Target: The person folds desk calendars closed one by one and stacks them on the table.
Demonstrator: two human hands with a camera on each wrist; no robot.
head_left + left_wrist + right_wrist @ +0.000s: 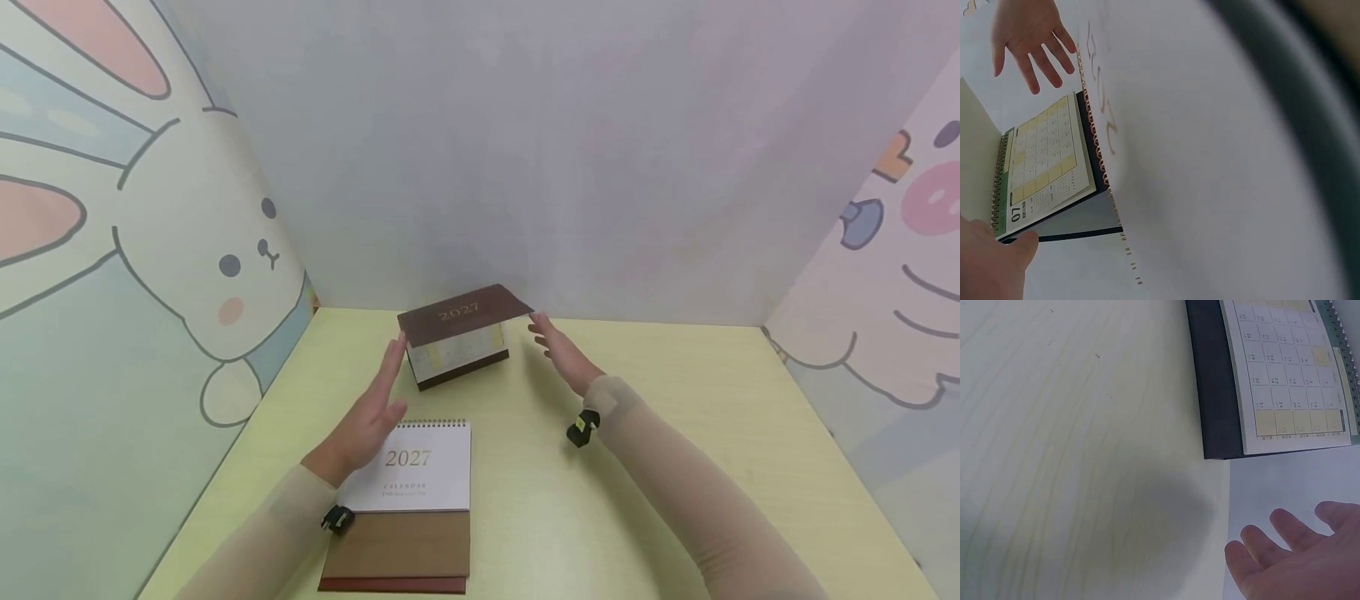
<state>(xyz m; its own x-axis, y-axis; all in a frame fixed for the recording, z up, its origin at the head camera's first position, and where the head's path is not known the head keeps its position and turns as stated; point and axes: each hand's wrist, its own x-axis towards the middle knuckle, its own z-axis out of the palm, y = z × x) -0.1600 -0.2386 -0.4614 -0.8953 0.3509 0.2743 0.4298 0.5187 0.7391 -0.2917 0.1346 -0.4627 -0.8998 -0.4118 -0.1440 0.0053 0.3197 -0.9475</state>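
A dark brown desk calendar (465, 317) with a gold 2027 stands at the back of the table, its cover folded over the top. At its left edge, my left hand (367, 427) is raised with straight fingers, the fingertips right at the cover. My right hand (564, 354) is spread beside the opposite edge, palm inward, fingertips close to the cover's corner. A printed month page (1047, 150) marked 07 shows in the left wrist view. Below my left hand lies a white spiral-bound 2027 calendar (431, 479), partly hidden by that hand and wrist.
The white calendar's brown base (405, 546) extends toward me, with a dark red strip along its near edge. Under everything is a pale yellow table (675, 433). A light curtain wall (562, 167) rises behind it, and cartoon-printed panels flank both sides.
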